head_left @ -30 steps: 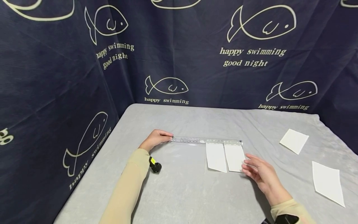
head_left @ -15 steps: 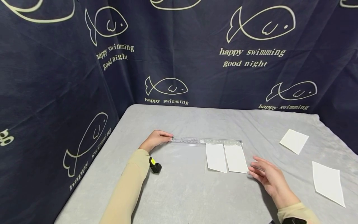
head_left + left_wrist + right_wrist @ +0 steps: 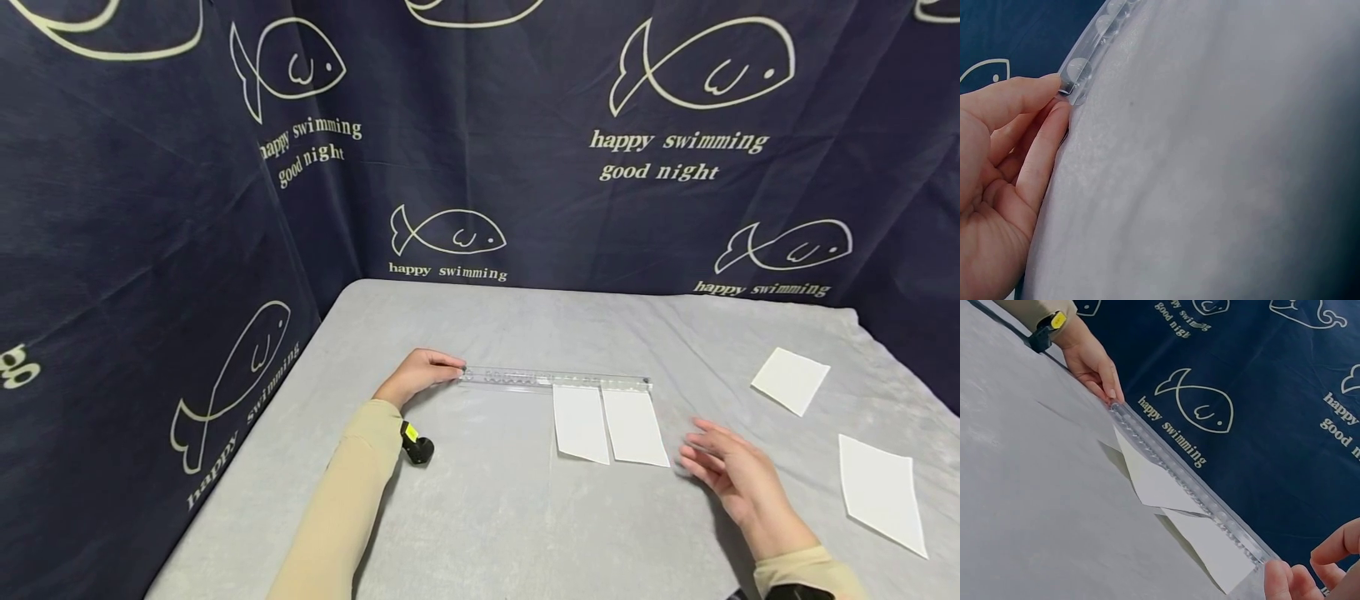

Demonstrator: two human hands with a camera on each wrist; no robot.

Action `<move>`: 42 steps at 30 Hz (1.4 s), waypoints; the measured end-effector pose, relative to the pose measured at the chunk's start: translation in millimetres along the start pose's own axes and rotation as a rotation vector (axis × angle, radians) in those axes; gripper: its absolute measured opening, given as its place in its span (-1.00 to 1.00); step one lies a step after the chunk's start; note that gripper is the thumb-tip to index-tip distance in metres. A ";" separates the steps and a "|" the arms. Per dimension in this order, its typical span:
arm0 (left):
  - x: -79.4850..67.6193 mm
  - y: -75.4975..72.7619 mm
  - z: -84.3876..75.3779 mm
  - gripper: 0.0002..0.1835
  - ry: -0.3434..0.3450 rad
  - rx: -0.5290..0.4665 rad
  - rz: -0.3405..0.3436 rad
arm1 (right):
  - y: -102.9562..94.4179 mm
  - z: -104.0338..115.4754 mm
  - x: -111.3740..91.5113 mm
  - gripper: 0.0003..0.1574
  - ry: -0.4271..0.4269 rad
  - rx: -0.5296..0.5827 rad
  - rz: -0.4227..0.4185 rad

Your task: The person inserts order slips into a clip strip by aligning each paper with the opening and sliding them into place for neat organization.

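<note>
A long clear plastic strip (image 3: 517, 377) with round clear bumps along it (image 3: 1108, 26) lies crosswise mid-table. Two white paper slips, the left one (image 3: 581, 423) and the right one (image 3: 635, 427), have their upper edges at its right half. In the right wrist view the lower parts of the slips (image 3: 1157, 484) stand off the cloth and cast shadows. My left hand (image 3: 418, 372) pinches the strip's left end between thumb and fingers. To the right of the slips, my right hand (image 3: 738, 479) hovers with loosely bent fingers, holding nothing and apart from the paper.
Two more white papers lie on the right side of the table, one farther back (image 3: 791, 381) and one nearer (image 3: 882, 493). A grey cloth (image 3: 480, 517) covers the tabletop. Dark blue printed curtains (image 3: 555, 192) rise behind and at the left.
My right hand has moved right and slightly nearer, away from the right slip, whose lower right corner now shows fully. The left hand, the strip and the slips stay put.
</note>
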State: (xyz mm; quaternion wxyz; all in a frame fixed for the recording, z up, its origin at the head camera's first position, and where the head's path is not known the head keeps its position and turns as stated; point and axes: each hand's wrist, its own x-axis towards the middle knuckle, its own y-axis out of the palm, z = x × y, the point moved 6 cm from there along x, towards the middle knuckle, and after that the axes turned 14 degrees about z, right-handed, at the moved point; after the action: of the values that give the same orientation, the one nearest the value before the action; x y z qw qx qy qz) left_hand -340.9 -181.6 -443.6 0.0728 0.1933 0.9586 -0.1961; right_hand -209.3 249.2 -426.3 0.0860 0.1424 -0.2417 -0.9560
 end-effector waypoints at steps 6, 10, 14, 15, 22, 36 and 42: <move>1.4 0.0 0.2 -0.79 -0.002 -0.006 0.000 | -5.1 2.4 -1.4 -0.50 0.006 0.023 -0.029; 1.8 -0.3 0.5 -0.78 0.001 0.000 -0.002 | -7.9 3.3 -1.8 -0.49 0.002 0.020 -0.035; 1.9 -0.8 1.3 -0.78 0.002 0.002 -0.003 | -10.6 3.4 -2.6 -0.48 0.000 0.016 -0.038; 1.9 -0.9 1.5 -0.78 0.002 0.003 -0.003 | -11.2 3.3 -2.6 -0.48 0.000 0.018 -0.039; 2.0 -1.5 2.0 -0.78 0.007 0.005 -0.001 | -14.4 5.1 -4.0 -0.47 -0.008 0.058 -0.034; 0.2 0.2 -1.6 -0.79 0.012 0.006 -0.009 | -34.0 13.0 -6.1 -0.51 -0.007 0.107 -0.059; 0.4 0.6 -1.1 -0.78 0.016 0.000 -0.007 | -41.5 16.0 -7.1 -0.52 -0.025 0.115 -0.054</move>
State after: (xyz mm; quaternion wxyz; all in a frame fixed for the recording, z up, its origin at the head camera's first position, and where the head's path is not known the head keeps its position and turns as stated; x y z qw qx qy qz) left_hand -341.0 -180.5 -442.9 0.0645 0.1916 0.9598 -0.1949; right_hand -211.6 293.9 -431.5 0.0488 0.1414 -0.2934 -0.9442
